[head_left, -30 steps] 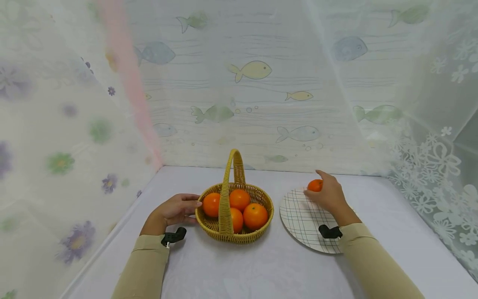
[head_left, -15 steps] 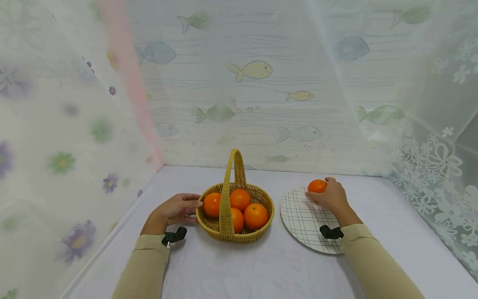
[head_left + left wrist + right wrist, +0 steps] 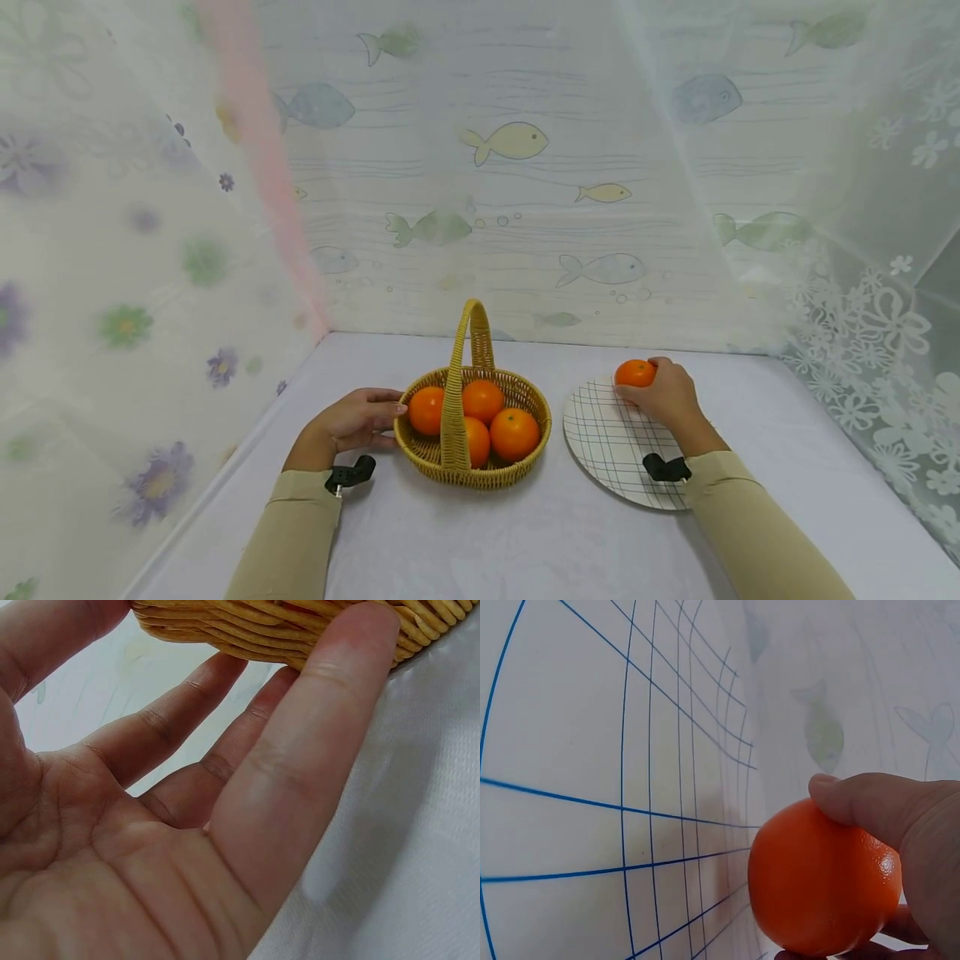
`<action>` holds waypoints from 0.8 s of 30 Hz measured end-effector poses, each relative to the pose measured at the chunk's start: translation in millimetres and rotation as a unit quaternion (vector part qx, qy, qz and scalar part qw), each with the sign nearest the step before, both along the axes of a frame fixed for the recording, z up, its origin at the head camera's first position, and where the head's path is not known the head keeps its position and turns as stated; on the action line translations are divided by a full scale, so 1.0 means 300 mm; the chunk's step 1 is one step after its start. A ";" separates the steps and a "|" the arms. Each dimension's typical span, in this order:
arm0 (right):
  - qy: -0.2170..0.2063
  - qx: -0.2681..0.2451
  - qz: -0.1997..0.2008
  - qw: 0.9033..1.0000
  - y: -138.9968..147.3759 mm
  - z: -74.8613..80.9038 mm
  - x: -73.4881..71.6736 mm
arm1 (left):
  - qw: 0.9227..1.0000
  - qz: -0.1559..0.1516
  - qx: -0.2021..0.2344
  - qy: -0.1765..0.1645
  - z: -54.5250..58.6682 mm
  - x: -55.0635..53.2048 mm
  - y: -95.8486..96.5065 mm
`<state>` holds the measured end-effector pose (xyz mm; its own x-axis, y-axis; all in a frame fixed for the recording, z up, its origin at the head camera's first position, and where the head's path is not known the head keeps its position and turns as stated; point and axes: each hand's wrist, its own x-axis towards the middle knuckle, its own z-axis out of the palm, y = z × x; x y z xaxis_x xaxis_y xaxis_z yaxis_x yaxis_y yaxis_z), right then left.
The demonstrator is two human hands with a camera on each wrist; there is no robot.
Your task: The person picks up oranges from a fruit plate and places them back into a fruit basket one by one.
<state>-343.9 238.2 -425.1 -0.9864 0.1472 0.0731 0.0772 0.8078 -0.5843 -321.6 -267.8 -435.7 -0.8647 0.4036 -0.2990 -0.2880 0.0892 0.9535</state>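
In the head view, my left hand touches the left side of a yellow wicker basket with an arched handle. The left wrist view shows the fingertips against the woven wall, fingers fairly straight and the palm apart from it. Several oranges lie inside the basket. Over the far part of a round white plate with dark grid lines, my right hand grips another orange. In the right wrist view, the thumb presses one side of this orange, with other fingers partly hidden behind it.
A white cloth covers the table. Behind it hangs a pale curtain printed with fish, and a flowered curtain slopes along the left. Lace-patterned fabric hangs at the right. Black camera mounts sit at both wrists.
The right hand's fingers have closed in around the orange on the plate's far side, and the orange has shifted very slightly. The left hand and basket have stayed put.
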 end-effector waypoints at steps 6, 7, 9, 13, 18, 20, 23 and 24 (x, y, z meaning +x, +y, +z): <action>0.009 -0.010 0.012 1.000 -0.016 0.024 0.011 | 1.000 0.004 -0.001 -0.001 -0.003 -0.002 -0.001; 0.011 -0.013 0.014 1.000 -0.019 0.028 0.013 | 1.000 0.004 -0.001 -0.001 -0.003 -0.002 -0.001; 0.017 -0.016 0.019 1.000 -0.026 0.035 0.017 | 1.000 0.005 -0.002 -0.001 -0.002 -0.002 0.000; 0.033 -0.015 0.030 0.999 -0.041 0.047 0.024 | 1.000 0.005 0.003 -0.003 -0.003 -0.002 0.000; 0.047 -0.021 0.044 0.998 -0.068 0.070 0.035 | 1.000 0.005 0.004 -0.002 -0.005 -0.003 -0.001; 0.050 -0.028 0.049 0.997 -0.083 0.082 0.040 | 1.000 0.004 0.003 -0.001 -0.004 -0.003 0.000; 0.051 -0.041 0.053 0.996 -0.105 0.101 0.049 | 1.000 0.003 0.000 0.001 -0.003 -0.002 0.001; 0.051 -0.043 0.055 0.996 -0.111 0.107 0.052 | 1.000 0.003 0.000 0.001 -0.003 -0.002 0.001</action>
